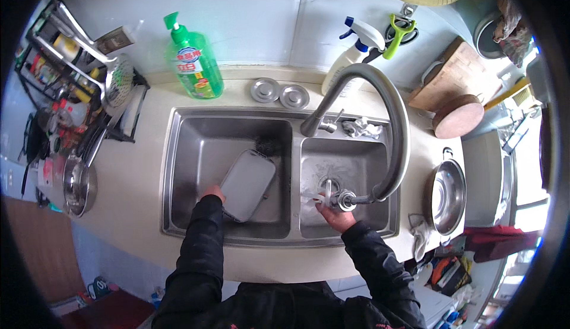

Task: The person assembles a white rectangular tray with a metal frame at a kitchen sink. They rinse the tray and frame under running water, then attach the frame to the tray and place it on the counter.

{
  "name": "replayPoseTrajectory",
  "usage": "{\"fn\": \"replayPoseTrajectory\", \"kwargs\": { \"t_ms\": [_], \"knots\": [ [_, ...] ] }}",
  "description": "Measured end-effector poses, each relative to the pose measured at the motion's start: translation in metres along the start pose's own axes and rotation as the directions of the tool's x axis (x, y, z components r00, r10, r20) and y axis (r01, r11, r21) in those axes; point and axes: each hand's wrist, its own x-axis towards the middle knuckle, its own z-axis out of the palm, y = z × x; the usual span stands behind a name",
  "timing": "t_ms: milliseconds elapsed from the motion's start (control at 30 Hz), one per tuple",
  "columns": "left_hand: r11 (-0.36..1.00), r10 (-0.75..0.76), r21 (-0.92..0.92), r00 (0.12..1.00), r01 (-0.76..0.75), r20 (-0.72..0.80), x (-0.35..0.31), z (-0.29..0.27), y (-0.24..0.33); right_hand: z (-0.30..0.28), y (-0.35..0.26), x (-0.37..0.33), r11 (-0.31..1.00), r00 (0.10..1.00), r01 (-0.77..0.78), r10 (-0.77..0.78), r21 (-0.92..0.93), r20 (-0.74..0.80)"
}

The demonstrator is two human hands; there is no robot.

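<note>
In the left basin [190,145] lies a grey rectangular container [247,186] with rounded corners, tilted at an angle. My left hand [212,193] is closed on its near left edge. Over the right basin [371,219], my right hand [336,217] is right beside the faucet's spray head [344,200]. Its fingers close on a thin whitish piece [323,195], which looks like a loop or strip; the spray head hides part of it. The basin bottom looks wet around the drain. A dark scouring pad [267,146] sits at the back of the left basin.
The tall curved faucet [399,109] arches over the right basin. Behind the sink stand a green pump bottle [195,65], two round metal lids [265,90] and a spray bottle [347,67]. A steel pan [446,197] is at right; a utensil rack [127,115] at left.
</note>
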Motion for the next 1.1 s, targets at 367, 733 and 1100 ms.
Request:
{"fn": "replayPoseTrajectory", "kwargs": {
  "t_ms": [367,733,1100],
  "knots": [
    [0.649,0.254,-0.735,0.854,0.197,0.454,-0.038,-0.063,-0.015,-0.012,0.02,0.004,0.98,0.979,0.17,-0.181,-0.107,-0.097],
    [0.425,0.382,-0.902,0.89,0.071,0.25,-0.188,-0.198,0.027,-0.03,0.002,0.019,0.96,0.957,0.273,-0.277,-0.06,-0.082],
    [0.268,0.565,-0.95,0.774,0.157,0.287,-0.222,-0.16,0.109,-0.068,0.01,0.018,0.947,0.997,0.063,-0.047,0.316,-0.058]
  ]
}}
